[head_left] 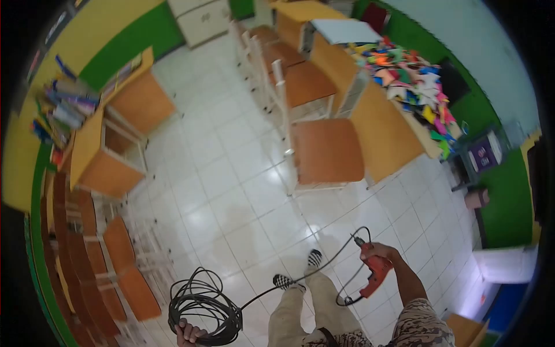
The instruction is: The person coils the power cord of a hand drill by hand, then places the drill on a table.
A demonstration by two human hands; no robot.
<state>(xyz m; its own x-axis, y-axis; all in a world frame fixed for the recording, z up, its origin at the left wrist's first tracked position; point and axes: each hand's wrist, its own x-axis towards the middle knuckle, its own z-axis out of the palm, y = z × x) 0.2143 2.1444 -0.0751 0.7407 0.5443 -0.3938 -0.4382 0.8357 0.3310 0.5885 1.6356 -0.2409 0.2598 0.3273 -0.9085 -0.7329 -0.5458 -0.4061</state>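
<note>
A coil of black cable point(231, 321) hangs in my left hand point(189, 332), whose fingers are wrapped round its lower left part. My right hand point(378, 251) grips a red power drill point(376, 276) near its front end, with the drill's handle hanging down. From the coil a length of black cable runs across my legs toward the drill and loops round it. Both hands are apart, on either side of my legs.
Wooden chairs point(326, 151) stand beside desks, one covered with colourful paper scraps point(413, 81). More chairs point(121, 231) are stacked at the left, below a desk point(110, 159). A blue-grey stool point(462, 165) stands right. Tiled floor point(219, 202) lies ahead.
</note>
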